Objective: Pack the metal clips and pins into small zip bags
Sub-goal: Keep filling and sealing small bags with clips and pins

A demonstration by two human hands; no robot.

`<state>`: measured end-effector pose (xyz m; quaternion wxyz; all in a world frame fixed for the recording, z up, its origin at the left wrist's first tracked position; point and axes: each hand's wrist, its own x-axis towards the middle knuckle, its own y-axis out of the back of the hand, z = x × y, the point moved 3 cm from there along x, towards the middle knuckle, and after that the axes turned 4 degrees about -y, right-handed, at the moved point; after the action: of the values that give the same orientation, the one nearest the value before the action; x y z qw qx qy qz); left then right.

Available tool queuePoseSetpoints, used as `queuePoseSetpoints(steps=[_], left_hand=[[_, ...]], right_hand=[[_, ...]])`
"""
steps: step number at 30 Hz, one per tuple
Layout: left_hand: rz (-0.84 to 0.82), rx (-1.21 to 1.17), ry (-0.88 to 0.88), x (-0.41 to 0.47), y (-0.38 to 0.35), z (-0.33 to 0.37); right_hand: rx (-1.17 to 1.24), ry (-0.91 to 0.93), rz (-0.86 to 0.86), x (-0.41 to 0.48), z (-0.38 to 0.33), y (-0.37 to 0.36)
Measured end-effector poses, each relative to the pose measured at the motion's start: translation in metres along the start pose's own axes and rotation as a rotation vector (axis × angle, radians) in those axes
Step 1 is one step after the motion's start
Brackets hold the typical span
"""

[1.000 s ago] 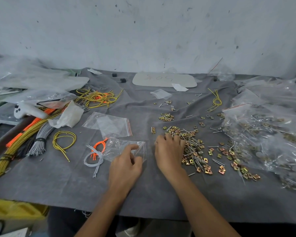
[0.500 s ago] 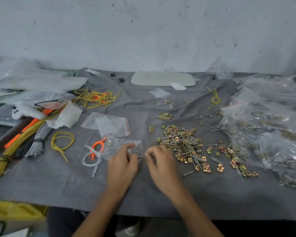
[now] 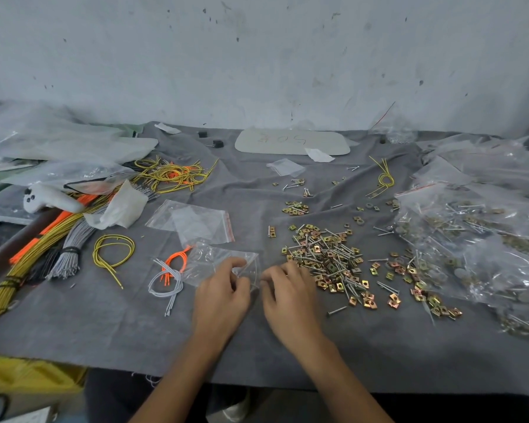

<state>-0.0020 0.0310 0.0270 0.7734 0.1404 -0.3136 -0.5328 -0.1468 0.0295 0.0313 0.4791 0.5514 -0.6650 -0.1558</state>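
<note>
Head view: a small zip bag (image 3: 217, 261), clear, lies just left of the heap of clips and pins (image 3: 327, 261); its contents are too faint to make out. Right of the heap, large clear bags (image 3: 477, 239) hold more pins and clips, partly cut off by the frame edge. The left hand (image 3: 222, 296) pinches the small bag's near edge. The right hand (image 3: 290, 297), between bag and heap, curls its fingers at the bag's mouth; whether they hold anything cannot be told.

right hand (image 3: 290, 297) | off clip pile (image 3: 327, 257) | now at zip bag (image 3: 214, 261)
</note>
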Motion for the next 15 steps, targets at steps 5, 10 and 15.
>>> queuePoseSetpoints(steps=[5,10,15], left_hand=[[-0.003,0.001,0.013,0.000,-0.001,0.000],[-0.002,-0.005,0.012,0.000,0.000,0.000],[0.022,-0.005,-0.007,0.000,0.000,0.000]], right_hand=[[0.006,0.093,-0.108,0.001,-0.006,-0.006],[0.078,0.096,-0.284,0.015,-0.001,-0.008],[0.152,-0.048,-0.176,0.079,0.024,0.008]])
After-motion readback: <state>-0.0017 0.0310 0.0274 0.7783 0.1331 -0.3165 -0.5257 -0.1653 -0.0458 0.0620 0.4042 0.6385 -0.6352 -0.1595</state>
